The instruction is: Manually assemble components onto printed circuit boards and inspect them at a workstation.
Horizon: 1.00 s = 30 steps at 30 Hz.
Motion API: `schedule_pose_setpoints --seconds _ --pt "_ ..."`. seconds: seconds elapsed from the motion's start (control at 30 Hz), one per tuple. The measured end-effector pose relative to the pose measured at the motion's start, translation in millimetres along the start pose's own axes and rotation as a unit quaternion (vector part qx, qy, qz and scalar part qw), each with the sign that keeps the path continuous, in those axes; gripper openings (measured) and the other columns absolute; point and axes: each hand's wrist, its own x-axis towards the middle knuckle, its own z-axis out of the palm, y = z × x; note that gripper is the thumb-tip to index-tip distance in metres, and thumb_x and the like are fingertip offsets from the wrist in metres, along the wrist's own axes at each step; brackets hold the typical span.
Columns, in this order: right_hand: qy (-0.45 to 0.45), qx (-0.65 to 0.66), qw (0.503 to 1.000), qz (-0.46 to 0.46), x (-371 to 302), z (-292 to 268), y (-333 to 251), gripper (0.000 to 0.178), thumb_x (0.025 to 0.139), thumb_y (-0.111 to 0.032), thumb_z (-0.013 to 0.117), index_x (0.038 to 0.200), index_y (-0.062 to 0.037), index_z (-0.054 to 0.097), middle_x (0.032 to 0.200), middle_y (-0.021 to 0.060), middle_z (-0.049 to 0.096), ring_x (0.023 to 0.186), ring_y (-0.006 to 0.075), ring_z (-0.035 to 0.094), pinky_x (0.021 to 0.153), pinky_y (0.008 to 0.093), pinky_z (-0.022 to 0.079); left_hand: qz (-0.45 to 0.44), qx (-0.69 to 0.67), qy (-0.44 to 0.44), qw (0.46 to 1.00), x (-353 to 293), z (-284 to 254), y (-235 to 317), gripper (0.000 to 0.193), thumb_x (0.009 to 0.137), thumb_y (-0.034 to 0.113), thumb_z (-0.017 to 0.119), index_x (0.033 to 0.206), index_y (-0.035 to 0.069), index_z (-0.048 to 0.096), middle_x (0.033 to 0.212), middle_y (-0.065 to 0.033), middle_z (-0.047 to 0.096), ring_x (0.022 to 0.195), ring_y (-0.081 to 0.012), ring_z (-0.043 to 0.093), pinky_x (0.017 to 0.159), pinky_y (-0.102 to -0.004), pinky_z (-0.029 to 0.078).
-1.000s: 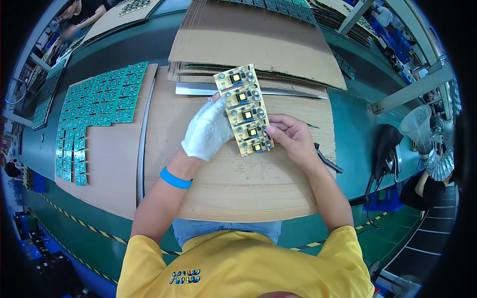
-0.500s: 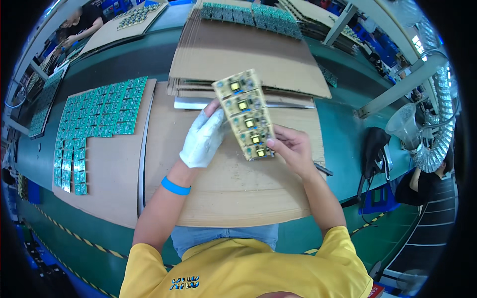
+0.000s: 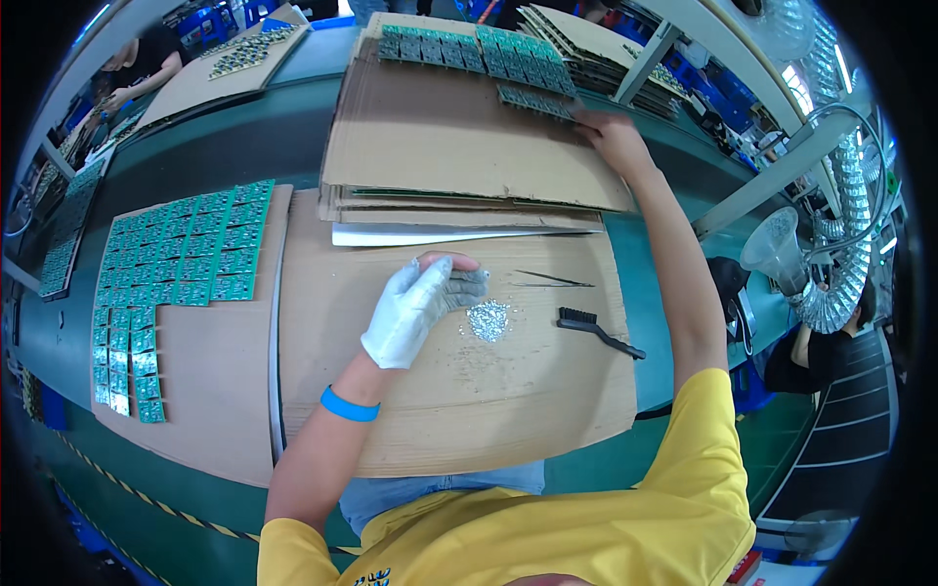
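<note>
1. At the lower edge of the frame, a yellow shirt (image 3: 586, 532) is seen, and a blue wristband (image 3: 349, 403) is worn on the left forearm.
2. In the centre, the left hand (image 3: 420, 303), covered by a white glove with some fingertip skin exposed, is held over a cardboard sheet (image 3: 459, 420); its fingers are loosely curled and nothing is grasped.
3. Just to the right of the glove, a small pile of silvery bits (image 3: 489, 320) is gathered on the sheet.
4. Right of centre, a black brush (image 3: 598, 332) is laid at a slant, with thin pointed tweezers (image 3: 554, 280) placed above it.
5. At the left of the frame, green circuit boards (image 3: 186, 256) are arranged in close rows on another cardboard sheet (image 3: 220, 381).
6. At the upper centre, a stack of cardboard (image 3: 440, 142) is topped by two groups of green panels (image 3: 430, 49).
7. Just below the right-hand group, a single circuit-board panel (image 3: 536, 102) is touched at its right end by the right hand (image 3: 611, 137); whether it is gripped or released cannot be told.
8. At the far upper left, a co-worker (image 3: 156, 63) is seen beside more boards (image 3: 252, 51).
</note>
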Motion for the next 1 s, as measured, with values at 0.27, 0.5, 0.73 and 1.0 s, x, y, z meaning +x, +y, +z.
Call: schedule_pose_setpoints --seconds 0.27,0.5,0.73,1.0 --pt "-0.029 -0.016 0.969 0.243 -19.1 54.2 137.9 0.054 0.101 -0.050 0.057 0.144 -0.0176 0.058 0.137 0.0156 0.064 0.127 0.0355 0.060 0.107 0.0419 0.048 -0.012 0.020 0.010 1.000 -3.5 3.3 6.9 0.036 0.110 0.029 0.048 0.121 -0.003 0.062 0.116 -0.0176 0.067 0.108 -0.0314 0.066 0.099 -0.0472 0.052" --pt "-0.138 -0.024 0.954 0.264 -61.2 104.0 98.6 0.070 0.096 -0.058 0.058 0.153 -0.0173 0.048 0.153 0.0190 0.050 0.140 0.0368 0.048 0.116 0.0458 0.038 0.010 0.011 0.011 1.000 -7.6 -5.9 1.9 0.038 0.110 0.030 0.046 0.120 -0.003 0.062 0.115 -0.0179 0.067 0.108 -0.0325 0.066 0.099 -0.0484 0.052" --pt "0.023 -0.137 0.934 0.330 -95.9 4.4 75.0 0.055 0.100 -0.040 0.062 0.145 -0.0094 0.056 0.133 0.0210 0.063 0.114 0.0378 0.062 0.101 0.0380 0.048 -0.020 0.027 0.000 0.999 -3.0 -4.6 1.0 0.036 0.107 0.029 0.052 0.121 -0.003 0.061 0.117 -0.0184 0.066 0.111 -0.0324 0.065 0.099 -0.0477 0.053" --pt "0.049 0.189 0.981 0.010 -150.9 -92.6 -159.5 0.069 0.085 -0.036 0.081 0.140 -0.0027 0.056 0.132 0.0202 0.062 0.122 0.0359 0.058 0.103 0.0434 0.048 0.003 0.140 -0.109 0.984 -18.4 41.2 2.4 0.074 0.084 0.022 0.083 0.144 0.006 0.044 0.138 -0.0166 0.056 0.125 -0.0313 0.060 0.104 -0.0461 0.052"
